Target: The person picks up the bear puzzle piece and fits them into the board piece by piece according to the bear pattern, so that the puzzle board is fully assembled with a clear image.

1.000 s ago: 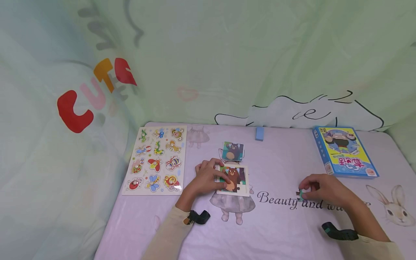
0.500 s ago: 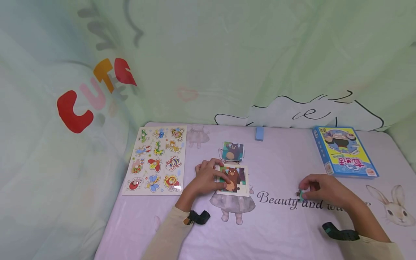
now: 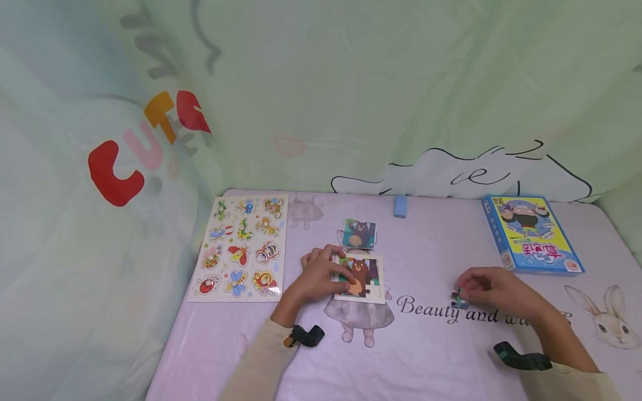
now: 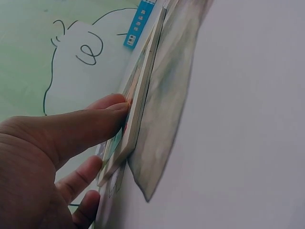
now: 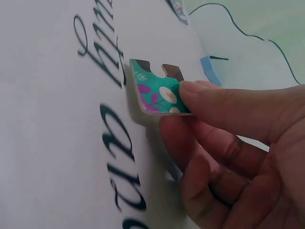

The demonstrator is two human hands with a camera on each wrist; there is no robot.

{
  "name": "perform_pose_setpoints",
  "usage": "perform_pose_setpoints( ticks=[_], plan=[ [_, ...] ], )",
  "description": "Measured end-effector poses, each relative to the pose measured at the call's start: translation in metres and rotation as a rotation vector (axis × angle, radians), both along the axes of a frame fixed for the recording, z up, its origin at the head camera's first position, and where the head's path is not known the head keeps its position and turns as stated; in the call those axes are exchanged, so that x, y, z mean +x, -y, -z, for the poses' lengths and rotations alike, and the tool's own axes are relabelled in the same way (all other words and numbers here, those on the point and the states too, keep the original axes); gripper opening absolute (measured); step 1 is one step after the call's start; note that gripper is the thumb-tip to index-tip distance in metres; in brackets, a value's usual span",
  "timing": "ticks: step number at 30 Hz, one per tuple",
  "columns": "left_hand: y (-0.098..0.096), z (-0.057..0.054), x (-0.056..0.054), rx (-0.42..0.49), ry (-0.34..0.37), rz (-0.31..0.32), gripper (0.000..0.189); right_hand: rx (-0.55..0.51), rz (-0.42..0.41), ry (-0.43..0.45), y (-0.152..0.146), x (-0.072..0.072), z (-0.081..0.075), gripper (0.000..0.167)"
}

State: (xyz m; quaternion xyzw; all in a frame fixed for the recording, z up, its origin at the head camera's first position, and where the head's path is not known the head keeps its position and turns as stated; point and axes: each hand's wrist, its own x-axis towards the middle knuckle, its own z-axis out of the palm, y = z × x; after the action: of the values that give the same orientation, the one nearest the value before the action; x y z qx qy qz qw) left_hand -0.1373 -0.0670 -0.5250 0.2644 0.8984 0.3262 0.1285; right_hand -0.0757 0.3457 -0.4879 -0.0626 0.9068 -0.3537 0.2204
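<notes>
My left hand (image 3: 322,277) rests on a small white-framed jigsaw puzzle (image 3: 379,278) with a brown bear picture, its thumb and a finger touching the puzzle's face. A gap shows at the puzzle's lower right corner. In the left wrist view, the puzzle (image 4: 138,102) is seen nearly edge-on, with the hand (image 4: 57,143) at its side. To the right, my right hand (image 3: 501,292) pinches a puzzle piece (image 3: 458,301) between thumb and fingers. Close up in the right wrist view, this piece (image 5: 155,93) is green with purple and white flowers and brown at its notched edge, held near the tablecloth.
Just behind the puzzle lies a bear picture card (image 3: 359,234). At the left is a board of insect pictures (image 3: 238,248). A small blue block (image 3: 400,206) lies at the back, and a blue and yellow box (image 3: 534,234) at the back right. A printed cloth (image 3: 401,362) covers the table.
My right hand has shifted slightly left, and the puzzle piece in its fingers has turned to show more of its face. The left hand and the bear puzzle stay in place.
</notes>
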Motion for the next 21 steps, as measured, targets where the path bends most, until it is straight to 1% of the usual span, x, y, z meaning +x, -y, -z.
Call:
perform_pose_setpoints(
  ticks=[5, 9, 18, 21],
  plan=[
    [0.000, -0.001, 0.001, -0.005, -0.002, -0.001, 0.008, -0.028, -0.012, -0.049, 0.010, -0.004, 0.002, 0.012],
    [0.000, 0.000, 0.001, -0.005, -0.004, -0.003, 0.008, -0.055, -0.028, -0.089, 0.022, -0.009, 0.001, 0.009],
    [0.001, 0.001, 0.000, -0.004, -0.009, -0.004, 0.008, -0.133, -0.063, -0.068, 0.052, -0.019, 0.003, 0.010],
    [0.000, 0.002, -0.001, -0.002, -0.007, -0.002, 0.008, -0.134, -0.072, -0.074, 0.061, -0.021, 0.004, 0.009]
  ],
)
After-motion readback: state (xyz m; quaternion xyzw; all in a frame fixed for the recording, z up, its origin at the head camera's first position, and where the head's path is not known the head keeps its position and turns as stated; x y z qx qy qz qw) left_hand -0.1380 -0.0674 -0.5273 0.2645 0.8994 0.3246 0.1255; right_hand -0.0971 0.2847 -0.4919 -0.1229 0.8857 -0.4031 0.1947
